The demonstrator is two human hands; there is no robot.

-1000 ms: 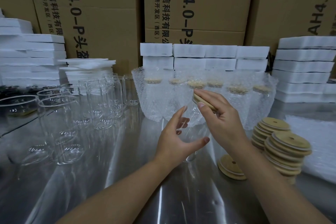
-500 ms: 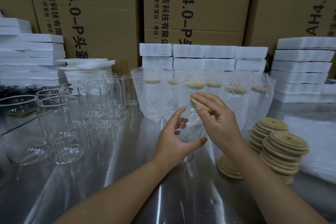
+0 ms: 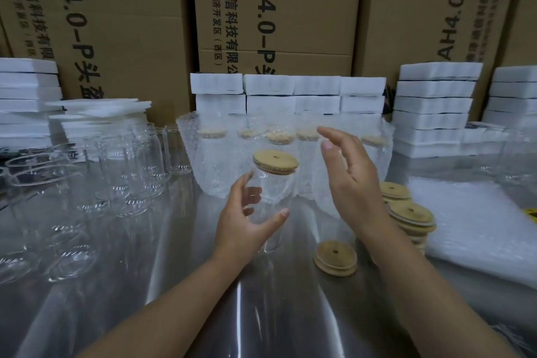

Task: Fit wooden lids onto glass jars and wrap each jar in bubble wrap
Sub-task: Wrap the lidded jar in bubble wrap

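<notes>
The left hand [image 3: 244, 227] is wrapped around a clear jar [image 3: 271, 212], thumb on the near side and fingers curled behind the glass, holding it upright above the steel table [image 3: 145, 285]. A wooden lid [image 3: 275, 162] with a small centre hole sits on the jar's mouth, tilted slightly. The right hand [image 3: 348, 180] is just right of the lid, fingers spread and loose, palm turned toward the jar, holding nothing and not touching the lid.

Behind the jar stands a row of wrapped jars [image 3: 290, 154], their lids dim through the bubble wrap. Left of the jar is a cluster of bare jars [image 3: 122, 171], some upright, a few lying on their sides nearer the table's edge. Right of the jar, beyond the right wrist, are stacks of lids [image 3: 406, 215]; a shorter pile of lids [image 3: 336, 257] lies flat on the table just below and right of the jar. Further right lies a sheet of bubble wrap [image 3: 479, 218]. White foam blocks [image 3: 290, 93] are stacked behind the wrapped jars, with cardboard boxes [image 3: 276, 9] behind those.
</notes>
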